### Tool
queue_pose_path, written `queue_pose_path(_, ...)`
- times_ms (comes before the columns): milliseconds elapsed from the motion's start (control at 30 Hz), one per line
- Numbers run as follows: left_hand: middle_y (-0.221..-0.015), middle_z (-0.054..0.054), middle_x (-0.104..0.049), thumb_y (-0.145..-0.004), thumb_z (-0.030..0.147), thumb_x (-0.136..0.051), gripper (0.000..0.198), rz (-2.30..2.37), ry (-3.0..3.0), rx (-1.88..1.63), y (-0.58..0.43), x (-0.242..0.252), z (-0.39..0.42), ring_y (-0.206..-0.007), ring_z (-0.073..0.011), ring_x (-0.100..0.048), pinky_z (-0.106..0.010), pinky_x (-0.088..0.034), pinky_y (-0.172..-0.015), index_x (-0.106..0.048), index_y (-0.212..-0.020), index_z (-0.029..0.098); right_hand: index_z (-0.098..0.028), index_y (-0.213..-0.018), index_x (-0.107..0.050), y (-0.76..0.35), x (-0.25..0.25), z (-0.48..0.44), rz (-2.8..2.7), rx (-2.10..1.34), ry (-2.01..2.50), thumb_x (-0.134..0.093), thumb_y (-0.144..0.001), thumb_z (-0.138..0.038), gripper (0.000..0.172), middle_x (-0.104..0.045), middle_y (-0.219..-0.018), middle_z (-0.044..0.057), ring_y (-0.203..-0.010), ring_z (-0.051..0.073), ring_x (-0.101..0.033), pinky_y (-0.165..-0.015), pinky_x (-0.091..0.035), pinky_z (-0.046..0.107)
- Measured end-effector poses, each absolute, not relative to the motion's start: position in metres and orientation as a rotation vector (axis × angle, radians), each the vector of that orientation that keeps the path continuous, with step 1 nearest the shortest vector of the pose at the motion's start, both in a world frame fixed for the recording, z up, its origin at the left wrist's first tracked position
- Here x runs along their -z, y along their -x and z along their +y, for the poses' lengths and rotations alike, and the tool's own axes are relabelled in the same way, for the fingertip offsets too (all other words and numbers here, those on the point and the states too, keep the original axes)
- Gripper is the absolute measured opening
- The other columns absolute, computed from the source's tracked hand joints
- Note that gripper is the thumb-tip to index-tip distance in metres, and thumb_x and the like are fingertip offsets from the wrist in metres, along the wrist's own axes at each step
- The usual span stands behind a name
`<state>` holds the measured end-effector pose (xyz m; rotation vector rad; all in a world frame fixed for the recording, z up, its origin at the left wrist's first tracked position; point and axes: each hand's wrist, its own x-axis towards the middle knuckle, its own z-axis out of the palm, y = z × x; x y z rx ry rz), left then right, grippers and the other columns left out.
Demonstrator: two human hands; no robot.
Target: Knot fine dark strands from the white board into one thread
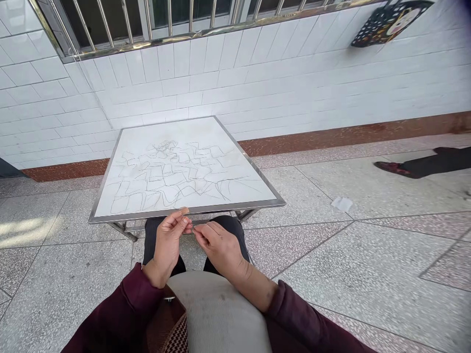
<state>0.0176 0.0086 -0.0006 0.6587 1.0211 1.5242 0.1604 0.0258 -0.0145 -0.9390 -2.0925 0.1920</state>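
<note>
My left hand is raised just in front of the table's near edge, its thumb and fingers closed in a pinch. A tan patch, perhaps a bandage or tape, shows at the tip of its index finger. My right hand is closed too, its fingertips pinched close to those of the left. Whatever lies between the fingertips is too small to make out. Beyond both hands stands a low white table with a metal rim. Many thin, dark, bent lines cover its top, with a denser tangle towards the back; they resemble fine wires or threads.
A white tiled wall with a barred window rises behind the table. At the upper right hangs a dark patterned bag. Another person's leg and shoe are on the right. A white scrap lies on the floor.
</note>
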Motion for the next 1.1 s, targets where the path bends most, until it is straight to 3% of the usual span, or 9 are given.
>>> queue_pose_path(233,-0.081,-0.002,-0.069,-0.077,0.031,-0.076,0.031,0.933,-0.642,-1.513,-0.012,-0.001,0.009,-0.073,-0.0109,-0.06,-0.026,-0.048,-0.076,-0.074,-0.106,0.019,-0.023,-0.098,-0.063,-0.161,0.013,0.026,-2.113,-0.228,0.897,-0.05,-0.097,-0.02,0.013,-0.066,-0.075,0.002,-0.068,0.016,-0.062,-0.059,-0.05,0.028)
queue_pose_path(467,-0.08,-0.002,-0.069,-0.078,0.033,-0.076,0.029,1.035,-0.69,-1.514,-0.013,0.003,0.009,-0.072,-0.0118,-0.061,-0.027,-0.048,-0.073,-0.074,-0.103,0.018,-0.021,-0.092,-0.065,-0.161,0.011,0.028,-2.25,0.09,0.929,-0.052,-0.097,-0.018,0.013,-0.064,-0.07,0.003,-0.065,0.018,-0.058,-0.061,-0.046,0.032)
queue_pose_path(700,-0.075,-0.001,-0.067,-0.077,0.032,-0.076,0.023,0.918,-0.694,-1.539,-0.007,0.001,0.009,-0.068,-0.011,-0.059,-0.027,-0.047,-0.073,-0.075,-0.095,0.018,-0.024,-0.102,-0.063,-0.161,0.01,0.027,-2.017,-0.542,0.876,-0.058,-0.094,-0.021,0.01,-0.065,-0.078,0.001,-0.069,0.016,-0.06,-0.06,-0.051,0.028)
queue_pose_path(933,-0.079,-0.001,-0.067,-0.079,0.031,-0.075,0.025,0.997,-0.756,-1.56,-0.01,0.004,0.006,-0.073,-0.0112,-0.06,-0.026,-0.049,-0.073,-0.075,-0.101,0.019,-0.021,-0.097,-0.066,-0.162,0.013,0.025,-2.058,-0.295,0.923,-0.057,-0.094,-0.02,0.01,-0.067,-0.08,0.005,-0.075,0.019,-0.062,-0.066,-0.052,0.031)
queue_pose_path(1100,-0.079,-0.002,-0.067,-0.083,0.033,-0.072,0.029,1.008,-0.777,-1.543,-0.008,0.007,0.004,-0.072,-0.0102,-0.06,-0.024,-0.05,-0.073,-0.073,-0.108,0.018,-0.022,-0.095,-0.066,-0.16,0.012,0.023,-1.988,-0.518,0.905,-0.062,-0.091,-0.021,0.005,-0.064,-0.074,0.001,-0.066,0.015,-0.059,-0.059,-0.049,0.027)
